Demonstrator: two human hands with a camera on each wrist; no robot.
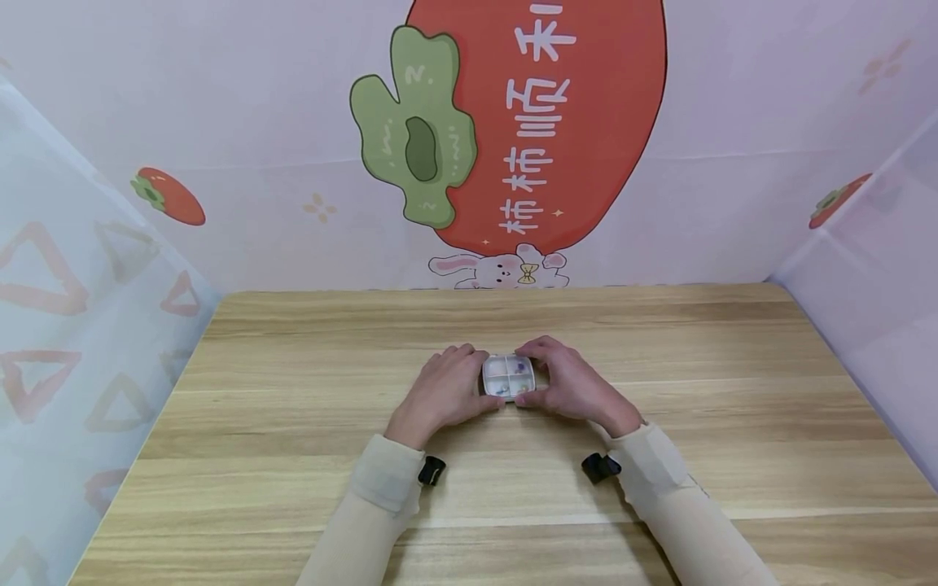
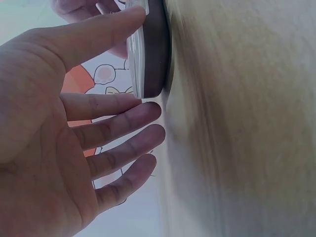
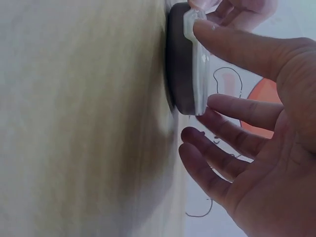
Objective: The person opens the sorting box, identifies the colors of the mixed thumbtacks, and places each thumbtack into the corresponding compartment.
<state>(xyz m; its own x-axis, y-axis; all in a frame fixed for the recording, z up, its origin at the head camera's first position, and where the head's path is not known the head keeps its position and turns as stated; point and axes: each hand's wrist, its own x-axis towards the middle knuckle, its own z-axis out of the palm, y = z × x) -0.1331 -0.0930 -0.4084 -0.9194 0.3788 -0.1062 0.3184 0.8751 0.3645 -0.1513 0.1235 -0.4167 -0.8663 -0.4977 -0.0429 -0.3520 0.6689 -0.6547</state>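
Note:
A small pill box (image 1: 509, 376) with a clear lid and four compartments sits on the wooden table, its lid down. Small coloured bits show through the lid in several compartments; their kind is too small to tell. My left hand (image 1: 449, 389) grips the box at its left end, thumb along the near edge and index finger at the far side. At the right end, my right hand (image 1: 570, 381) holds it the same way. From the side, the box's dark base (image 2: 156, 54) lies under the clear lid (image 3: 200, 74). The other fingers extend beyond the box, near the tabletop.
The wood-grain table (image 1: 308, 342) meets a printed cloth backdrop (image 1: 278, 98) at its far edge. Cloth walls (image 1: 66, 244) also stand on both sides. A black wrist device (image 1: 431, 470) is on the left cuff, and another black device (image 1: 601, 468) on the right.

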